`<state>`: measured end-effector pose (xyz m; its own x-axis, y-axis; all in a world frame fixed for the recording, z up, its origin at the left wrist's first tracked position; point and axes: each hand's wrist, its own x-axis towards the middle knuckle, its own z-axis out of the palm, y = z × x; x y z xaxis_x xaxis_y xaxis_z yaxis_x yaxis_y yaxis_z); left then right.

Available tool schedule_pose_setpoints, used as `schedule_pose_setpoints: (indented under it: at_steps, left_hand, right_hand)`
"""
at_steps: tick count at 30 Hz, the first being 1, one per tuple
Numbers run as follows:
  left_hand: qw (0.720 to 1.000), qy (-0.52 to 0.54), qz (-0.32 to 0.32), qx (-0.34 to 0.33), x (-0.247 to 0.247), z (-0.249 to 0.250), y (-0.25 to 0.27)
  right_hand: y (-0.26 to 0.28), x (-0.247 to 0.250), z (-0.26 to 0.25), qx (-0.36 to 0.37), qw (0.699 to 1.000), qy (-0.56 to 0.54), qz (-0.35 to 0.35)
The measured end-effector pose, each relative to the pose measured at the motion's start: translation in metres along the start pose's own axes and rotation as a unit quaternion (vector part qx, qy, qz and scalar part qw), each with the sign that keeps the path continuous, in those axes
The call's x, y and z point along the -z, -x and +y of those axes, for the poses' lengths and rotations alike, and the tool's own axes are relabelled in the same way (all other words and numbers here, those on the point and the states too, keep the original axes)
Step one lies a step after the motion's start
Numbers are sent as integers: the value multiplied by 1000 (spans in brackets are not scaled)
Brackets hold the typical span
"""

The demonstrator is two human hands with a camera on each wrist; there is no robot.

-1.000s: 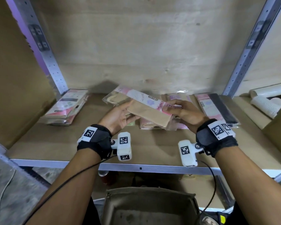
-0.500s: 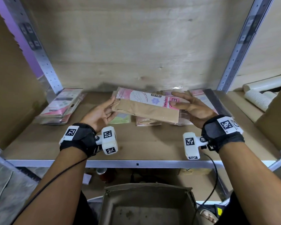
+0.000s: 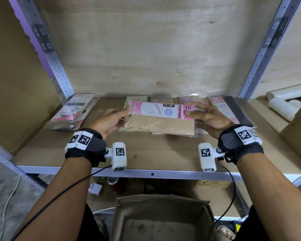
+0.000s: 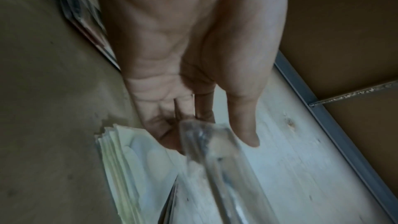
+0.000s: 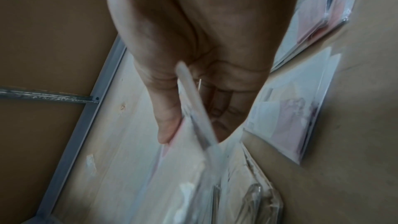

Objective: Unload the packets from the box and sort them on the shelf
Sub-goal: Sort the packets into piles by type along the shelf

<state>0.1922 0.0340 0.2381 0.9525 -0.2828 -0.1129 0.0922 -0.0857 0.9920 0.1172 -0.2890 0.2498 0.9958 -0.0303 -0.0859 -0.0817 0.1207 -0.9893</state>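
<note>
Both hands, the left hand and right hand, had levelled the stocking packet pinched between them, squaring it over the shelf's piles.

1. A person's left hand and right hand hold a beige stocking packet by its ends above the shelf.
2. More packets lie stacked at left; the cardboard box sits below.

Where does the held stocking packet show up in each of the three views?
Head: stocking packet at centre, between left hand and right hand, above the shelf.
Left wrist: blurred end at lower centre, by the fingers.
Right wrist: edge-on at centre, under the thumb.
Shared landmark: the pale plywood back panel.
</note>
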Motion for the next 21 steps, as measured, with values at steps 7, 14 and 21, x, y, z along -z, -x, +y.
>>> schedule_pose_setpoints:
  at_steps: [7,14,21]
  left_hand:
    - [998,66,-15,-5,1,2,0]
    - [965,260,42,7,-17,5,-6]
    - [973,230,2,10,-61,-4,-3]
  right_hand:
    - [-2,-2,-4,-31,986,-146,70]
    - [-9,-16,2,-49,963,-263,-16]
    - [-5,-67,12,-34,993,-73,-90]
